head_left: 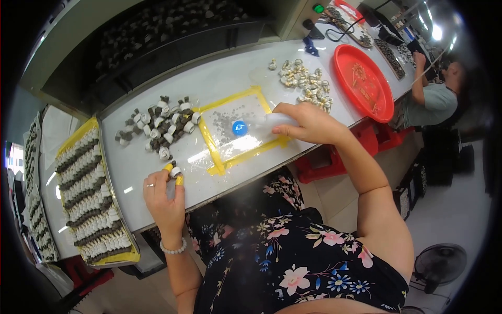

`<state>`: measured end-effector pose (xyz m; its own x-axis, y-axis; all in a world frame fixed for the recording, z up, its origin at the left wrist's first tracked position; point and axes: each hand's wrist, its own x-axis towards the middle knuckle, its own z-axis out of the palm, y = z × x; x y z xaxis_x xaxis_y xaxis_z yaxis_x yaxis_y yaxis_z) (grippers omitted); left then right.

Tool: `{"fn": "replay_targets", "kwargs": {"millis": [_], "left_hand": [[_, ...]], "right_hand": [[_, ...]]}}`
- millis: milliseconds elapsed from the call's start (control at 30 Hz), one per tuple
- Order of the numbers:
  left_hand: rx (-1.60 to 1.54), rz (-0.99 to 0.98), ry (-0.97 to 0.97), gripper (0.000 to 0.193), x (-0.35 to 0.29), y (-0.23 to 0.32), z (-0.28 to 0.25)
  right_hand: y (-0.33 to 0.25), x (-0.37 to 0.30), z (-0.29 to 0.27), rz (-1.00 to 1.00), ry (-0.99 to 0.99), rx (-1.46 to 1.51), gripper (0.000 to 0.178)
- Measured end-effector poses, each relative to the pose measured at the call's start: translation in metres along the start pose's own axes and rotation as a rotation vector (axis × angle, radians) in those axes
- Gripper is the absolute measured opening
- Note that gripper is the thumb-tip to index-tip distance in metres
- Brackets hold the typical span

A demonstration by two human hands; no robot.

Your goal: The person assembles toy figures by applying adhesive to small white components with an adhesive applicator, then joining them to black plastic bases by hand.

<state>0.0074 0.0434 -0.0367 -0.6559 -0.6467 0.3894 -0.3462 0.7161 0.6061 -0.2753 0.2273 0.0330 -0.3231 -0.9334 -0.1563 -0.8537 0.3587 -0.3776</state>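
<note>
My right hand grips a translucent squeeze bottle, tipped so its blue cap points left over a patch framed in yellow tape. Scattered dark spots, like drops, show inside that frame. Near the table's front edge, my left hand has yellow covers on two fingertips and pinches a small white-and-dark part. Beyond it lies a loose pile of similar white-and-dark parts.
At left stands a yellow-edged tray packed with rows of such parts. Small silvery-gold pieces lie at the back right beside a round red tray. Red stools stand under the table; another person sits farther right. A dark-fronted cabinet borders the back.
</note>
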Motion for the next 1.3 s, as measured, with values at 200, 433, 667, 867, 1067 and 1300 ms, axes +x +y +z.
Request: {"fn": "replay_targets", "kwargs": {"millis": [200,433,667,867,1067,1300], "left_hand": [[0.007,0.061,0.010,0.022,-0.001,-0.003,-0.001],[-0.018,0.024,0.015,0.023,-0.002,0.000,0.000],[-0.036,0.012,0.006,0.024,0.000,0.001,0.006],[0.005,-0.011,-0.016,0.028,-0.008,-0.010,0.000],[0.007,0.128,0.016,0.033,-0.005,-0.020,0.012],[0.147,0.245,0.085,0.022,0.001,0.003,-0.002]], "right_hand": [[0.012,0.006,0.008,-0.043,0.164,0.592,0.038],[0.073,0.075,-0.021,0.020,0.481,0.749,0.042],[0.158,0.121,-0.020,0.263,0.688,0.439,0.049],[0.153,0.125,-0.009,0.287,0.629,0.379,0.051],[0.104,0.062,-0.012,-0.051,0.868,0.185,0.029],[0.097,0.080,0.018,-0.092,0.588,-0.140,0.013]]}}
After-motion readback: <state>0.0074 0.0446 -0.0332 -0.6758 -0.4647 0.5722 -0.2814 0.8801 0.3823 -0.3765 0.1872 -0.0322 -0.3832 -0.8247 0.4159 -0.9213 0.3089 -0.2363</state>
